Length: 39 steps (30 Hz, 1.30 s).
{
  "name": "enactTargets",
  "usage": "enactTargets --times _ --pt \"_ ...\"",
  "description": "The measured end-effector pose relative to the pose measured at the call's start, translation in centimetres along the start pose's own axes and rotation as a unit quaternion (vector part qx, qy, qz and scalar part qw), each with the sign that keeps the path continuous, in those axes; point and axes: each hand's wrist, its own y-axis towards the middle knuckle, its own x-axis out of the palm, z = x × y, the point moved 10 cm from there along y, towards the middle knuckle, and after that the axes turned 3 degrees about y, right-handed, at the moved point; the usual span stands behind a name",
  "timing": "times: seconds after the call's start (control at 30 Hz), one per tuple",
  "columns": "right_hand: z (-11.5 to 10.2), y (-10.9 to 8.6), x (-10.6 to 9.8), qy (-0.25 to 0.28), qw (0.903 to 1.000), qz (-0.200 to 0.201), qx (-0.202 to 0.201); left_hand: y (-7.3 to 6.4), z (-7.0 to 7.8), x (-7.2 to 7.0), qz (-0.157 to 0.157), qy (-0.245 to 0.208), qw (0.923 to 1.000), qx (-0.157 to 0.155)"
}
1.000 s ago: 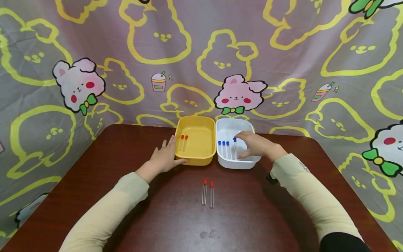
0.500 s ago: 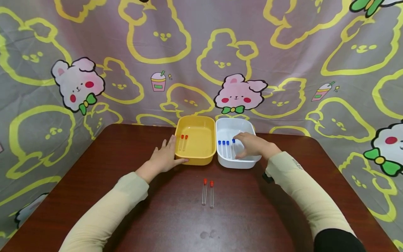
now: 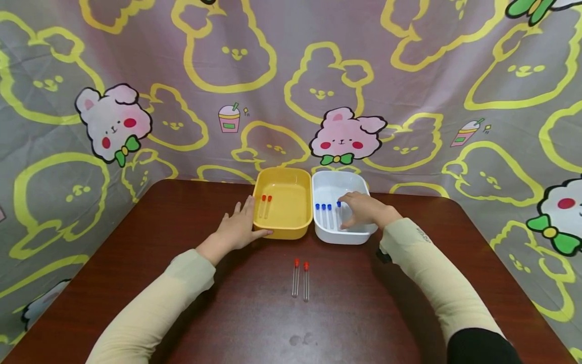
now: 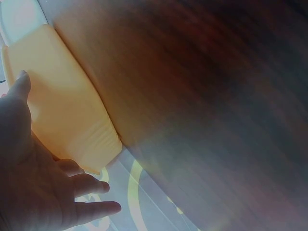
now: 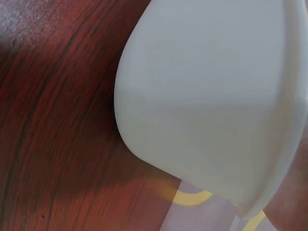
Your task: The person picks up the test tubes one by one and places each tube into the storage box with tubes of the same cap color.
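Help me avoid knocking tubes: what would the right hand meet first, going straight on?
Beyond the blue-capped test tube it seems to hold, the right hand would likely first meet the nearest tube of the three other blue-capped ones in the white tray; depth is unclear.

Right hand point(image 3: 362, 208): its wrist has slid a little to the left.
Blue-capped tube point(image 3: 338, 214): it has moved a tiny bit nearer the person, so its cap is closer to lining up with the three other blue caps point(image 3: 324, 207).
Right sleeve point(image 3: 420, 265): it has shifted left too.
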Motion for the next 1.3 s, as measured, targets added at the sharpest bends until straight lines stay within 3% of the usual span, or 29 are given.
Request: enactTargets --times 0.23,0.9,1.3 --pt "0.6 0.3 0.5 0.000 0.9997 -0.016 0.017 0.0 0.1 0.0 0.000 -0.001 1.0000 0.002" --pt "-0.7 1.3 0.8 -0.026 0.9989 -0.017 -0.036 0.0 0.0 0.0 -0.002 0.006 1.0000 0.002" --pt "-0.8 1.4 0.9 -0.026 0.9986 -0.035 -0.031 0.0 0.0 0.1 0.000 0.007 1.0000 0.003"
